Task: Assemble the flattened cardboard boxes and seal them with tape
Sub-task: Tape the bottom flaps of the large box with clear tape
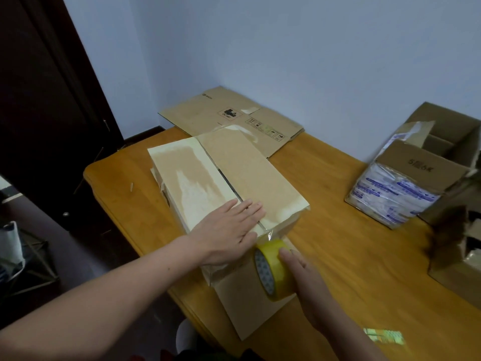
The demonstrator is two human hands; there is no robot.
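Assembled box (226, 178) sits mid-frame on the bench (351, 256), long axis running upper left to lower right. My left hand (229, 235) lies flat and open on its flaps. My right hand (307, 280) grips the yellow tape roll (270, 272) at the box's near end. Open carton (426, 162) at right holds plastic-wrapped packs.

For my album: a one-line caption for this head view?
Left hand presses box flaps shut; right hand pulls the tape roll.

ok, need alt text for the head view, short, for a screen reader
A person's left hand presses flat on the closed flaps of a cardboard box on a wooden table, while the right hand holds a yellow tape roll at the box's near end. A flattened box lies behind it; an open box stands to the right.
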